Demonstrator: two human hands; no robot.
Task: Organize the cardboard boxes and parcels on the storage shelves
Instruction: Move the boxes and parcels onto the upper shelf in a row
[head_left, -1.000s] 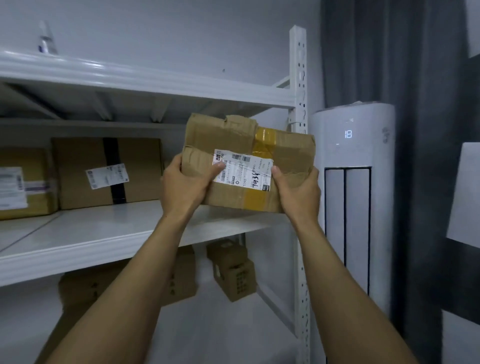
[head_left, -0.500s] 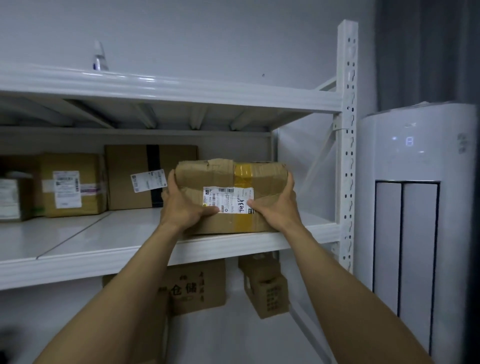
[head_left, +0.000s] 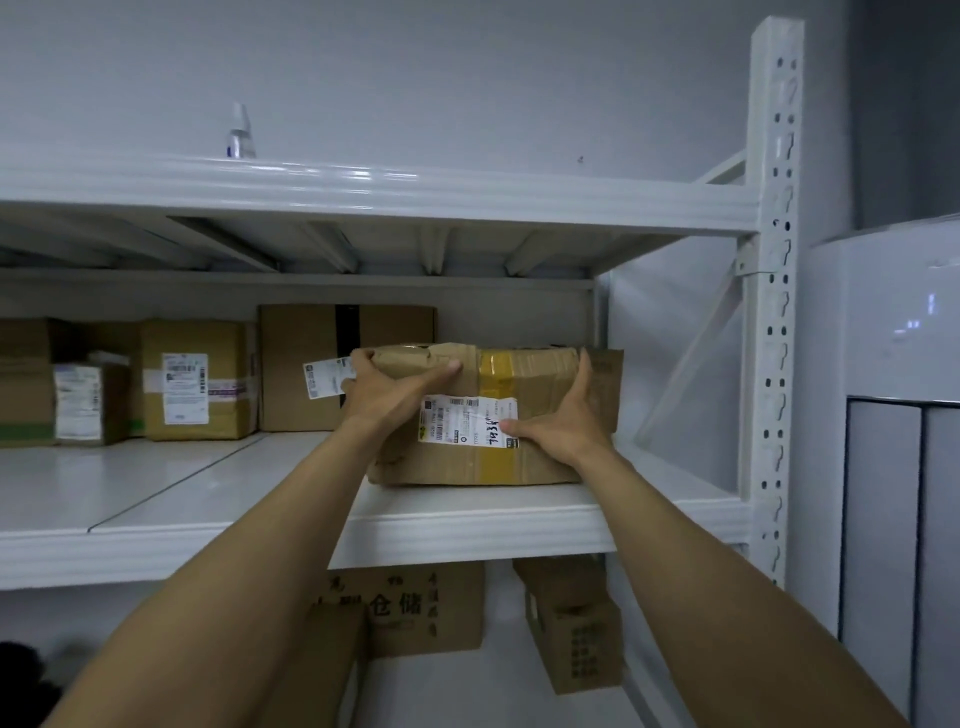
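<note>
A crumpled cardboard parcel (head_left: 524, 374) with yellow tape and a white shipping label rests on the middle shelf (head_left: 467, 514) near its right end. My left hand (head_left: 389, 389) grips the parcel's left upper edge, thumb across the front. My right hand (head_left: 563, 421) holds its right side, fingers up along the side and thumb on the label. Behind it stands a taller cardboard box (head_left: 301, 364) with a black stripe.
Several labelled boxes (head_left: 197, 389) line the back of the shelf at left. The white upright post (head_left: 769, 291) bounds the shelf on the right, next to a white appliance (head_left: 893, 415). More boxes (head_left: 426, 608) sit on the shelf below. A small bottle (head_left: 240, 132) stands on top.
The parcel went from held in the air before the shelf to resting on the middle shelf. Both hands stayed on it and moved forward with it.
</note>
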